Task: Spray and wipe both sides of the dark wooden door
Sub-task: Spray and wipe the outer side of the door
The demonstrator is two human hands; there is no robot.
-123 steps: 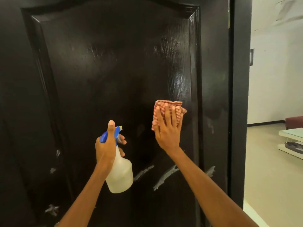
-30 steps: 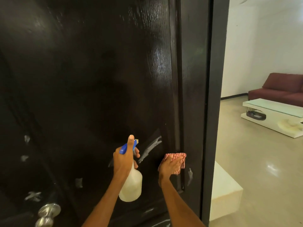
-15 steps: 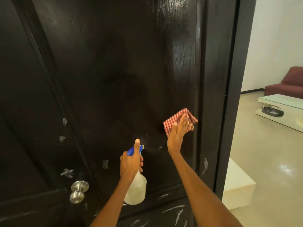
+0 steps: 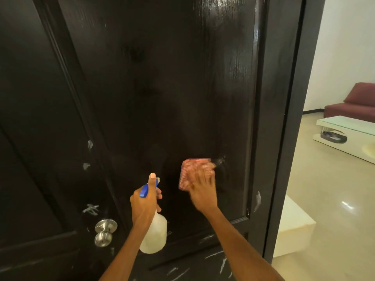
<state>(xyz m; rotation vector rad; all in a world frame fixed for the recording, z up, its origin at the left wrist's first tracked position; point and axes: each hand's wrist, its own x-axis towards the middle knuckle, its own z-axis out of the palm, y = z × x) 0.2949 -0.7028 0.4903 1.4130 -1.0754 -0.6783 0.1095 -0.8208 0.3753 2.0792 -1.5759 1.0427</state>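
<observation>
- The dark wooden door (image 4: pixel 162 88) fills most of the view and stands ajar; its free edge sits at the right, with a lit room visible beyond it.
- The right hand (image 4: pixel 203 189) presses a red checked cloth (image 4: pixel 192 169) flat against the lower part of the raised panel. Fingers are extended over the cloth, not curled round it, which suits spreading pressure across the weave. Both hand and cloth are blurred, so the exact lie of the thumb cannot be told.
- The left hand (image 4: pixel 145 201) grips the neck of a spray bottle (image 4: pixel 154 236) with blue trigger head (image 4: pixel 149 189). The thumb lies along the top of the head and the fingers curl round the front at the trigger. The nozzle faces the door, just left of the cloth; judged as kept ready for the next squirt while the other hand wipes.
- The upper panel shows a glossy sheen under the light, consistent with a wetted surface.
- White marks (image 4: pixel 90 208) are present on the stile above the metal doorknob (image 4: pixel 104 232) and on the bottom rail. These appear untreated.
- Judgement: wiping of this face is under way in its lower half; the bottom rail, left stile and the far face look outstanding.
- Risk: a one-handed bottle hold close to the wiping arm could lead to a knock.
- Beyond the opening stand a low white table (image 4: pixel 345 126) and a maroon sofa (image 4: pixel 357 100).
</observation>
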